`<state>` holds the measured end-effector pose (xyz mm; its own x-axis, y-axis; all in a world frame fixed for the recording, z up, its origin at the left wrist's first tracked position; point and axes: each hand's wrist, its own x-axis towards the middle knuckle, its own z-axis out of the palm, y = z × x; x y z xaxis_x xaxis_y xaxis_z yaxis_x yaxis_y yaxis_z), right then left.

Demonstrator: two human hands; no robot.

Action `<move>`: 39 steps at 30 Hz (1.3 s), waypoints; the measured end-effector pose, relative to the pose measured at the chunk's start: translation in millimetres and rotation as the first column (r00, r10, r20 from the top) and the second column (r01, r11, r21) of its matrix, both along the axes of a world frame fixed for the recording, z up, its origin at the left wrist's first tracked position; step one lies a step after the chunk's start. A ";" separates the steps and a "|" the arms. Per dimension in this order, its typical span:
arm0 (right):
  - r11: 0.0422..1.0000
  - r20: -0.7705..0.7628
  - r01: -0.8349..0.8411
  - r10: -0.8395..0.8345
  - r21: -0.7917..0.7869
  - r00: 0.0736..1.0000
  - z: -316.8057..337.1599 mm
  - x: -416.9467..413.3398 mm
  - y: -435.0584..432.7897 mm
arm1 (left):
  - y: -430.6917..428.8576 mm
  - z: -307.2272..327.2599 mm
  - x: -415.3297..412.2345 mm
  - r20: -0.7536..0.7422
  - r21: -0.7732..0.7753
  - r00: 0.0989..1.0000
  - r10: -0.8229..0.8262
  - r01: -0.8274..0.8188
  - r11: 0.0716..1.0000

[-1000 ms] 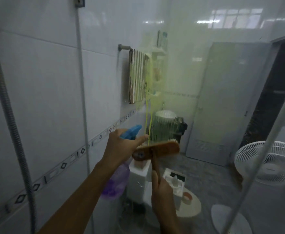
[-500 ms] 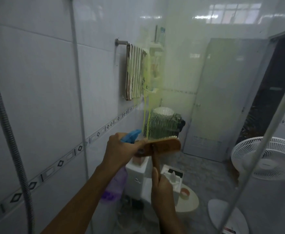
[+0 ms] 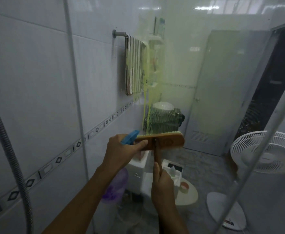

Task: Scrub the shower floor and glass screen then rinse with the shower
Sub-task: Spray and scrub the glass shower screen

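A wooden scrub brush (image 3: pixel 168 141) with pale bristles presses against the glass screen (image 3: pixel 180 68), which is smeared with yellow-green cleaner running down in streaks. My right hand (image 3: pixel 163 186) grips the brush's wooden handle from below. My left hand (image 3: pixel 121 149) holds a purple spray bottle (image 3: pixel 116 184) with a blue trigger head, and its thumb rests on the left end of the brush head. The shower floor is out of view.
A ribbed metal shower hose (image 3: pixel 5 142) hangs at the left against the white tiled wall (image 3: pixel 37 81). Behind the glass are a striped towel (image 3: pixel 135 65) on a rail, a toilet (image 3: pixel 187 195), a white fan (image 3: pixel 263 152) and a door (image 3: pixel 226 85).
The brush head has turned level and sits flatter on the glass, slightly further right. Both hands keep their grip. My view has dipped and shifted a little.
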<state>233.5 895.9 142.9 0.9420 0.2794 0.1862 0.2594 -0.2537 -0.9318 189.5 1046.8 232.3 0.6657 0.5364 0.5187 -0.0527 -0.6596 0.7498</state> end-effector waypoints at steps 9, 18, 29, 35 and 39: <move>0.997 -0.120 0.018 -0.027 -0.079 0.992 -51.8 -8.9 -7.2 | -3.1 3.2 -6.4 -0.008 0.008 1.000 -0.001 0.001 1.000; 1.000 0.004 -0.029 0.029 0.006 1.000 -21.9 2.9 1.5 | -3.6 6.9 -7.2 0.038 0.013 0.999 -0.003 0.003 1.000; 0.985 0.129 -0.074 0.054 0.154 0.990 42.9 15.7 7.7 | -11.5 17.5 -8.6 0.056 -0.054 0.998 -0.026 0.029 0.998; 0.999 -0.003 -0.033 0.033 -0.040 0.999 -28.0 -9.7 -13.1 | -16.6 20.7 -6.8 0.030 -0.143 0.999 0.032 -0.028 0.989; 0.996 0.117 -0.079 0.074 0.042 0.990 43.6 -1.9 8.3 | -14.2 35.0 -8.1 0.068 -0.115 0.997 0.023 -0.015 0.993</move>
<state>231.6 904.3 186.5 0.8898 0.3383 0.3064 0.3824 -0.1859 -0.9051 181.4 1032.6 267.3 0.6195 0.6072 0.4975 -0.0955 -0.5708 0.8155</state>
